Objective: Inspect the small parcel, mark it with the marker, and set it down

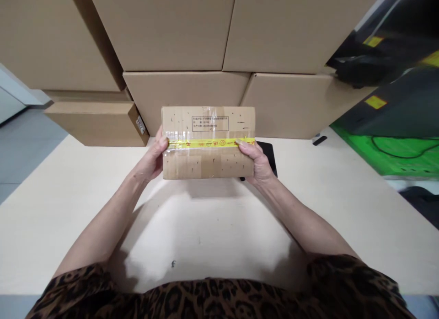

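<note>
A small cardboard box (208, 160) is held above the white table (219, 227), its top facing me. A strip of yellow printed tape (209, 143) runs across its middle seam, and a printed label sits near the far edge. My left hand (153, 155) grips the box's left end with the thumb on the tape. My right hand (258, 160) grips the right end, thumb resting on the tape as well.
Large cardboard boxes (187, 97) are stacked along the back of the table, with a flatter one (94, 122) at the left. A black flat object (269, 155) lies behind my right hand. A small black item (319, 140) and green matting (394, 152) are at the right.
</note>
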A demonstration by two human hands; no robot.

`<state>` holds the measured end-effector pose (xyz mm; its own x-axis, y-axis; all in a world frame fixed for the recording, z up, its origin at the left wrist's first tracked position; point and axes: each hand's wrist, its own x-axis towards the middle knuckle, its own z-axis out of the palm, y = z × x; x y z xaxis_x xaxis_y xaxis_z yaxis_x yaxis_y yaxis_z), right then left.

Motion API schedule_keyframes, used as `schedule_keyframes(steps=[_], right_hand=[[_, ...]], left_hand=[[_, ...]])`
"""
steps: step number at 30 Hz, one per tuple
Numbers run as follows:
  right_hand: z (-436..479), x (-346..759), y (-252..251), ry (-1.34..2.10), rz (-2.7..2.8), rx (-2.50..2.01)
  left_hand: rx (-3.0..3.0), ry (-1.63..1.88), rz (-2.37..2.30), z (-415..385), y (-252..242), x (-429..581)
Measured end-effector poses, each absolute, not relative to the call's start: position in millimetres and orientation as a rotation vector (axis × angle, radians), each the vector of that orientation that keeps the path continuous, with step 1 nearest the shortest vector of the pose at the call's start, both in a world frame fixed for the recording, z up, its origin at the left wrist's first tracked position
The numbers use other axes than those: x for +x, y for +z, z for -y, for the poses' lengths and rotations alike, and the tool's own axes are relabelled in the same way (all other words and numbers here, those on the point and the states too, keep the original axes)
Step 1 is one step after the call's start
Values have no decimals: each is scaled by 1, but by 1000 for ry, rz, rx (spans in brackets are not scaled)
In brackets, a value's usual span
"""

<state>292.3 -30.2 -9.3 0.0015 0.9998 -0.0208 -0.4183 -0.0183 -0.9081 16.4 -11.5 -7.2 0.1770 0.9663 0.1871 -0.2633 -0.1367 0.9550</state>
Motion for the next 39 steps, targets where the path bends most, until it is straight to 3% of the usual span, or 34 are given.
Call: schedule_keyframes(steps=[8, 17, 25, 39], right_hand=[[31, 296, -12, 1530, 982, -799], [30, 298, -10, 1389, 911, -771], [25, 308, -5, 1404, 1001, -824], [15, 330, -31, 669, 1752, -783]], left_hand=[[1144, 1370, -845, 25, 4, 25], [1290, 1193, -831, 24, -3, 26], [1356, 1279, -821, 27, -2, 20], [1095, 1165, -821, 20, 9, 5]])
